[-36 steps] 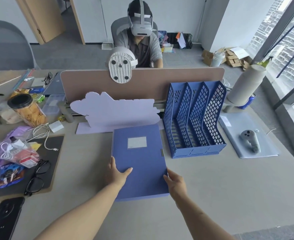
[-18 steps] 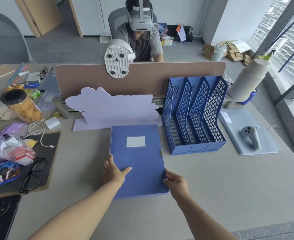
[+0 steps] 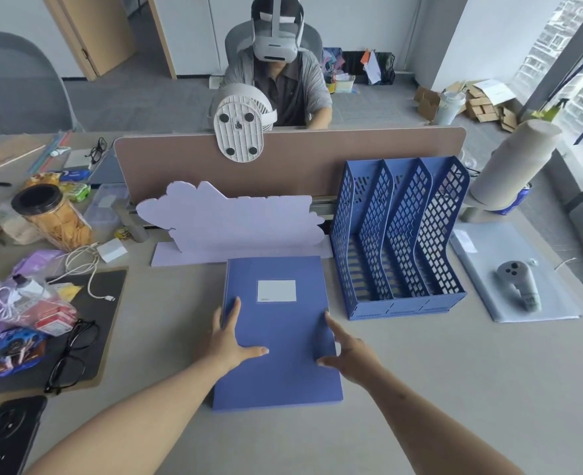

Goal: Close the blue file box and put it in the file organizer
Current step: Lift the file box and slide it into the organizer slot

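Note:
The blue file box (image 3: 276, 323) lies flat and closed on the desk, white label facing up. My left hand (image 3: 228, 341) rests on its left edge, fingers spread over the lid. My right hand (image 3: 346, 354) is at its right edge near the clasp, fingers apart and touching the side. The blue mesh file organizer (image 3: 400, 234) stands upright just right of the box, its three slots holding nothing.
A lilac cloud-shaped board (image 3: 231, 224) stands behind the box against the brown divider (image 3: 317, 159). Glasses (image 3: 72, 354), a phone (image 3: 9, 437), a snack jar (image 3: 53, 217) and bags crowd the left. A grey controller (image 3: 520, 286) lies on a folder at right. A person sits opposite.
Both hands slid forward along the box's sides. My right hand went from the near right corner to the clasp area. The box stays flat.

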`<state>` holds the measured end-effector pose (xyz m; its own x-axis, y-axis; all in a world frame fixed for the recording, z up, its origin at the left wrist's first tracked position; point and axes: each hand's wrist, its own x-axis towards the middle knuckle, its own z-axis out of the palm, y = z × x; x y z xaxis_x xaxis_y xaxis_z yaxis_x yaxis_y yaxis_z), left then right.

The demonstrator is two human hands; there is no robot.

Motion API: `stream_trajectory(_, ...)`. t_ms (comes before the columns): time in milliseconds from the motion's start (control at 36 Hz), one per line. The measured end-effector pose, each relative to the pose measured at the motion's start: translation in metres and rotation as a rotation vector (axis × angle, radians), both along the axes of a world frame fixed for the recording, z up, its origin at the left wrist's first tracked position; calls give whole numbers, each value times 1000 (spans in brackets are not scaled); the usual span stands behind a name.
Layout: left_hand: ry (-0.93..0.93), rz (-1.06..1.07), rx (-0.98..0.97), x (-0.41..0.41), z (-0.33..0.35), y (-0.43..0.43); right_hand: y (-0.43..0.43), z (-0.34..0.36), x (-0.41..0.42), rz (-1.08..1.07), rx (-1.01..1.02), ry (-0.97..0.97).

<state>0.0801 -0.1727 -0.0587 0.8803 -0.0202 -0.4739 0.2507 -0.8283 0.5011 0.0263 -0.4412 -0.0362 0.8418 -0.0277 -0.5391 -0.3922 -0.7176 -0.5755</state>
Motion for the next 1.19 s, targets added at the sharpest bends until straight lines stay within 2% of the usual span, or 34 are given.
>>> stream_trajectory(167, -42, 29, -89, -5, 4, -6, -1, 0, 1, 83, -148, 63)
stream_trajectory(278, 4, -17, 129, -5, 10, -6, 0, -1, 1, 106, -178, 80)
stream_trajectory(361, 32, -20, 151, -3, 13, -7, 0, 0, 0, 95, -136, 85)
stream_trajectory(417, 29, 1, 101, -3, 13, -5, 2, -1, -2, 54, -79, 73)
stream_trajectory(556, -10, 128, -200, -16, 6, 0, 12, -10, -19, -5, 151, -27)
stream_trajectory(667, -107, 175, -294, -32, 4, 10, 24, -7, -32, -75, 275, -57)
stream_trajectory(806, -254, 196, -431, -29, 29, 16, 36, 10, -31, -142, 373, -188)
stream_trajectory(1000, -450, 108, -462, -2, 91, 18, 45, 77, -14, -279, 559, -410)
stream_trajectory(1139, -527, 27, -546, 7, 120, 10, 48, 102, -8, -319, 392, -726)
stream_trajectory(1194, -526, -4, -580, 10, 129, 4, 42, 119, -8, -367, 401, -791)
